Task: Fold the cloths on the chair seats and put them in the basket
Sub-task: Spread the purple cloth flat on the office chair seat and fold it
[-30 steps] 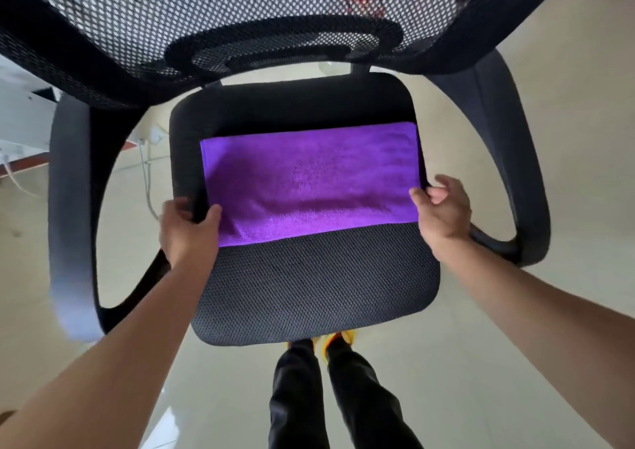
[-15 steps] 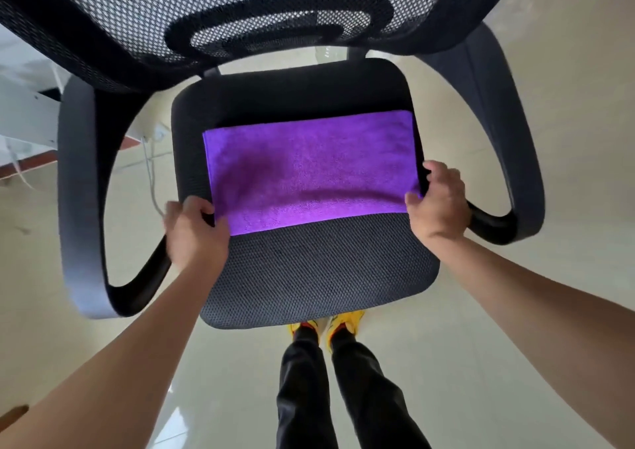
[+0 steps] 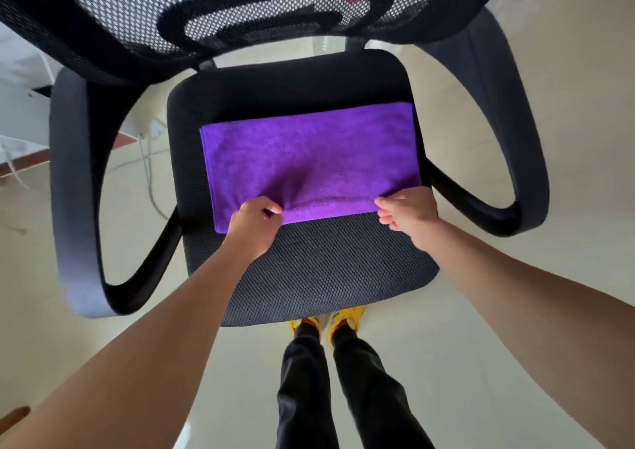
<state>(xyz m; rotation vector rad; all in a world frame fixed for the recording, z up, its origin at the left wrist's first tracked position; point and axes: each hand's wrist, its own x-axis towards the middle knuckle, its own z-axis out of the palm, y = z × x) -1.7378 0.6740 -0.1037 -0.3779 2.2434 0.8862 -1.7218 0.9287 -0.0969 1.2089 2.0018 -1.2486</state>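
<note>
Item 1, purple cloth (image 3: 309,160): one piece, lying flat as a wide rectangle across the middle of the chair seat (image 3: 326,270). Its far edge sits short of the seat back and its near edge runs across the seat roughly halfway. The pile is smooth except for a pucker of folds near my left hand.

Item 2, my left hand (image 3: 252,223): over the cloth's near edge, some way in from the left corner. The fingers and thumb are curled and pinch the fabric, which bunches up at the grip.

Item 3, my right hand (image 3: 407,213): at the cloth's near right corner, with the fingers curled in and nipping the edge of the fabric there. The hand lies just inside the seat's right side.

Item 4, chair: a black office chair with a dark woven seat, bare in front of the cloth. The mesh backrest (image 3: 137,9) is at the top of the view. A looped armrest (image 3: 74,191) stands on my left and a second armrest (image 3: 515,139) on my right.

Item 5, floor (image 3: 515,311): pale and glossy. A thin cable (image 3: 147,173) trails on it beyond the left armrest.

Item 6, my legs: dark trousers (image 3: 309,380) and yellow shoes (image 3: 347,318), with the toes tucked under the seat's front edge.
</note>
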